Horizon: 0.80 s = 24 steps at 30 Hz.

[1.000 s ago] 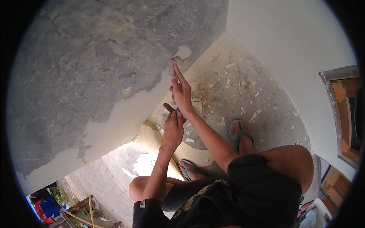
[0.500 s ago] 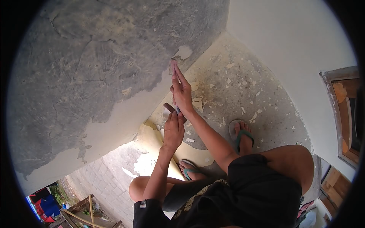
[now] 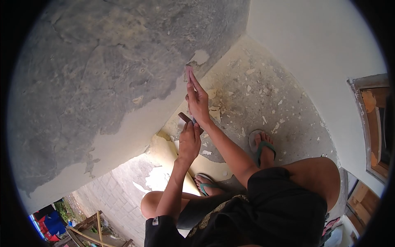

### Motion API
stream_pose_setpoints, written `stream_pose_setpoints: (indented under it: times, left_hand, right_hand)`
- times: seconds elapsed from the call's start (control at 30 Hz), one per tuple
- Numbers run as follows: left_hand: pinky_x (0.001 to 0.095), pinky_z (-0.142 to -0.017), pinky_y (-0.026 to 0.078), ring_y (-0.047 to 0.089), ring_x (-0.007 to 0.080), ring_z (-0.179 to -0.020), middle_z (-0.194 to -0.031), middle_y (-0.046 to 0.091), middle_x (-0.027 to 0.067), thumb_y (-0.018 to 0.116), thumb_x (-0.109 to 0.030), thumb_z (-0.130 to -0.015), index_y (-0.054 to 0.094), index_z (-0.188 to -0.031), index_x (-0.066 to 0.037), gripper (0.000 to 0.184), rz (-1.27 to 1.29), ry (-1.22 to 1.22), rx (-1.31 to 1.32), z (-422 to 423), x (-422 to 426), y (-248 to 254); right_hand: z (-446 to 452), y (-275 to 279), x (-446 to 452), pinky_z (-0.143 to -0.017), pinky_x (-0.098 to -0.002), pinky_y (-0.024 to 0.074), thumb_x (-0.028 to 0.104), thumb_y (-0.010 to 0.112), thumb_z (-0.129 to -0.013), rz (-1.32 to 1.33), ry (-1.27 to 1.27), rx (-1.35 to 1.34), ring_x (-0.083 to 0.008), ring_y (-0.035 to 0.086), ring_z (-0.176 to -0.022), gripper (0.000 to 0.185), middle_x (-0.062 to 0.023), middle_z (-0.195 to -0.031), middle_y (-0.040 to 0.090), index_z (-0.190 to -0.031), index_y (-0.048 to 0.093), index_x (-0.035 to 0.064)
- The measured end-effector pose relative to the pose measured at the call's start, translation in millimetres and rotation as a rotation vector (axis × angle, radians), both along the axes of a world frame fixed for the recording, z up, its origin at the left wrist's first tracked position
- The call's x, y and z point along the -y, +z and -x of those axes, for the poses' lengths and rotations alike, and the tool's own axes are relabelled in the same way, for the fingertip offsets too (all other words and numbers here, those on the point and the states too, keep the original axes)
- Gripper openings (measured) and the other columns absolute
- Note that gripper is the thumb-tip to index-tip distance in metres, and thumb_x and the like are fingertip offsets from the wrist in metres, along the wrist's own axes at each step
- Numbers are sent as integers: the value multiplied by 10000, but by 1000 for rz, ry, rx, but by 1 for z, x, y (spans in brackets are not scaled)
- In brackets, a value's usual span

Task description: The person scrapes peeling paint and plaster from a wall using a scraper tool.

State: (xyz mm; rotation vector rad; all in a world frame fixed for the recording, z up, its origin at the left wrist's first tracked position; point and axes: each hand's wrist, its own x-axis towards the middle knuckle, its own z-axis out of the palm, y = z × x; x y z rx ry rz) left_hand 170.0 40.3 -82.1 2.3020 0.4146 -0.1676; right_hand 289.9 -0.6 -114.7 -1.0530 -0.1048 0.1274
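Observation:
My right hand [image 3: 198, 103] reaches up to the grey wall [image 3: 103, 61], fingers stretched along a narrow, pinkish flat-tipped tool [image 3: 189, 70]. The tip of that tool touches the wall beside a pale patch, at the edge of the peeling paint. Just below, my left hand [image 3: 189, 142] is closed on a brown bar-shaped tool [image 3: 183, 117]. This bar lies crosswise against the lower end of the right hand, near the wrist. How the two tools meet is hidden by my fingers.
Paint flakes [image 3: 249, 88] litter the concrete floor [image 3: 263, 107]. My sandalled feet [image 3: 265, 150] rest on it. A white wall [image 3: 312, 53] with a wooden frame [image 3: 372, 123] rises on the right. Paving [image 3: 111, 189] and wooden pieces [image 3: 88, 228] lie at lower left.
Both hands stay at nearly the same spot, with only a very slight shift of the view. The brown bar has moved down and right by a tiny amount.

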Motion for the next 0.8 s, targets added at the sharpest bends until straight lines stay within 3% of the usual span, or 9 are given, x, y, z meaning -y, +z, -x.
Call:
stream_pose_setpoints:
  times: [0.3, 0.4, 0.47, 0.53, 0.63, 0.8]
  left_hand:
    - [553, -682, 448, 579, 513, -795, -906, 594, 310, 434, -141, -1011, 527, -975, 63, 227, -2, -5, 15, 0, -2, -5]
    - [514, -636, 466, 609, 451, -726, -876, 600, 281, 415, -159, -1029, 533, -975, 64, 258, 14, 5, 36, -1, -1, -8]
    - [474, -598, 479, 629, 389, -670, -850, 605, 252, 405, -176, -1042, 540, -973, 62, 283, 80, 44, 2, -3, 1, -1]
    - [440, -571, 481, 626, 337, -624, -825, 606, 227, 402, -185, -1047, 547, -961, 61, 298, 96, 55, 27, -4, -2, -9]
    - [416, -558, 484, 624, 304, -596, -796, 607, 207, 407, -186, -1048, 555, -933, 59, 308, 138, 96, 33, -8, -1, -14]
    - [411, -561, 484, 623, 292, -593, -769, 606, 193, 408, -182, -1046, 558, -897, 59, 321, 134, 121, 40, -9, -1, -17]
  right_hand:
    - [-1, -10, -3, -477, -164, 329, 187, 452, -1058, 48, -30, 33, 1, 276, -547, 462, 36, -1539, 410, -1512, 368, 178]
    - [-1, -12, -7, -495, -171, 328, 180, 479, -1050, 125, -101, 44, -6, 287, -570, 456, 43, -1425, 545, -1498, 397, 172]
    - [-2, -22, -12, -500, -179, 325, 174, 496, -1044, 165, -132, 60, -10, 299, -574, 454, 53, -1176, 627, -1491, 414, 169]
    - [-2, -34, -18, -504, -187, 323, 166, 509, -1039, 189, -160, 87, -14, 310, -576, 452, 68, -952, 613, -1484, 428, 167]
    - [-6, -41, -21, -508, -196, 320, 155, 521, -1033, 200, -183, 136, -18, 317, -579, 452, 92, -735, 474, -1478, 441, 166]
    - [-6, -32, -16, -515, -195, 302, 159, 527, -1030, 275, -187, 144, -22, 301, -591, 451, 91, -706, 413, -1474, 447, 154]
